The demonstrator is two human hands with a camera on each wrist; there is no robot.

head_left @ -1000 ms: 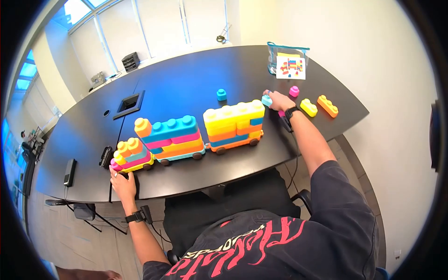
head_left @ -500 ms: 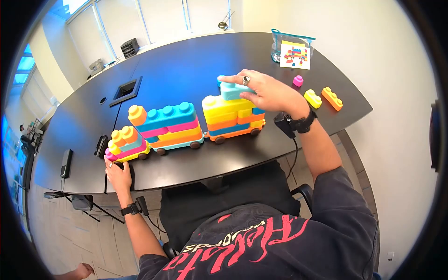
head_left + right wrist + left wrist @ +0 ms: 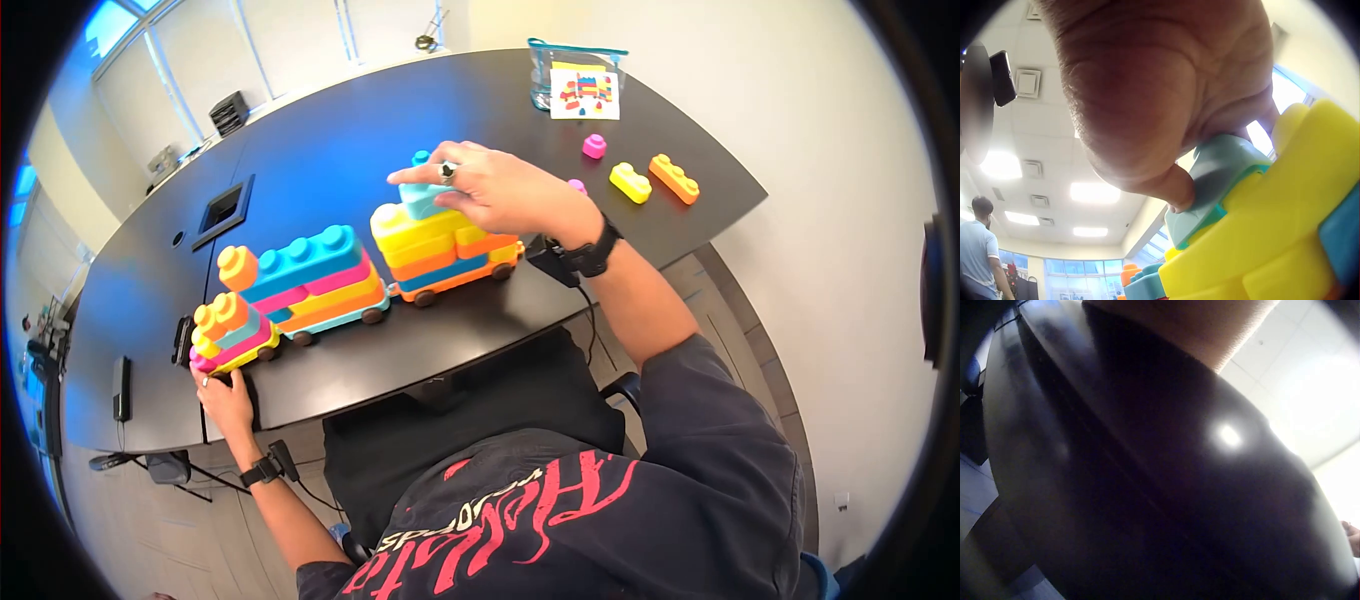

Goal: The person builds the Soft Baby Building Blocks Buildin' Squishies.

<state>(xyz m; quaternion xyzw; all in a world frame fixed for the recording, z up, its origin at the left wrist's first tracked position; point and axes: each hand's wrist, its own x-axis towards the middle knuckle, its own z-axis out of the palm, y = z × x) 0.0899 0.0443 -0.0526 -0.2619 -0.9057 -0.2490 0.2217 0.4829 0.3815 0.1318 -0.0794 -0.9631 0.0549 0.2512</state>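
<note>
A toy train of building blocks on wheeled bases stands along the table's near side. My right hand (image 3: 515,192) pinches a light teal block (image 3: 424,202) between thumb and fingers, over the left part of the yellow top row (image 3: 397,228) of the rear wagon. The right wrist view shows the teal block (image 3: 1222,178) tilted, its lower edge right at the yellow studs. At the train's other end, my left hand (image 3: 228,405) touches the front of the small front car (image 3: 237,345), fingers spread by its pink block. Between them stands the blue-topped middle wagon (image 3: 325,283).
Loose blocks lie at right: a pink one (image 3: 594,146), a yellow one (image 3: 630,183) and an orange one (image 3: 674,180). A blue block (image 3: 421,157) shows behind my right hand. Farther back, a clear zip pouch (image 3: 541,75) stands with a picture card (image 3: 585,95).
My right hand has carried the light teal block from the table right of the train, left and up onto the rear wagon's top. My left hand stays at the front car. The head view has shifted.
</note>
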